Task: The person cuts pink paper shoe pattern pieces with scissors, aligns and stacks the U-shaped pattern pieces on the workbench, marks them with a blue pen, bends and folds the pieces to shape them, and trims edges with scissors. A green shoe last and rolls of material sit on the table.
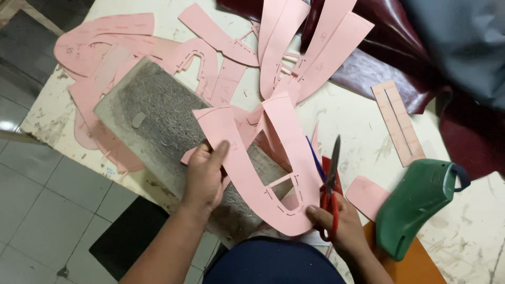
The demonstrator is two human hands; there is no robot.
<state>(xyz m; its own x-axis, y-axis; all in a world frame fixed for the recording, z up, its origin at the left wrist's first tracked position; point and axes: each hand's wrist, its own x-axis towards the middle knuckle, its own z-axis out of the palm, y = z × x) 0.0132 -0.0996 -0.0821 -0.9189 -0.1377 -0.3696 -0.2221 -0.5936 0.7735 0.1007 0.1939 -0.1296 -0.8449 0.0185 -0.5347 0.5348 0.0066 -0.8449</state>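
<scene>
Setting: On the worn white tabletop [363, 126], pink paper pattern pieces are spread, seen from above by the head camera.
Left hand: The left hand [204, 176] is closed on the upper edge of a long curved pink pattern piece [247, 168], with the thumb laid on top and the fingers tucked beneath.
Right hand: The right hand [342, 223] is wrapped round the red handles of a pair of scissors [330, 184]; its fingertips also touch the lower end of the same pattern piece.
Scissors: The blades are pointed away from the person and are slightly parted, just beside the right edge of the held piece.
Held piece: It is lifted over a grey stone slab [168, 137], with cut-out slots and dashed marks seen near its lower curve.
Slab: It lies at an angle on the left part of the tabletop, with other pink pieces tucked under and around it.
Loose patterns: A heap of pink pieces [294, 47] is fanned out at the far edge.
Right side: A green shoe last [415, 202] rests near the right hand, a pink slotted strip [397, 123] lies beyond it, and dark red leather [389, 58] is piled at the far right.
</scene>
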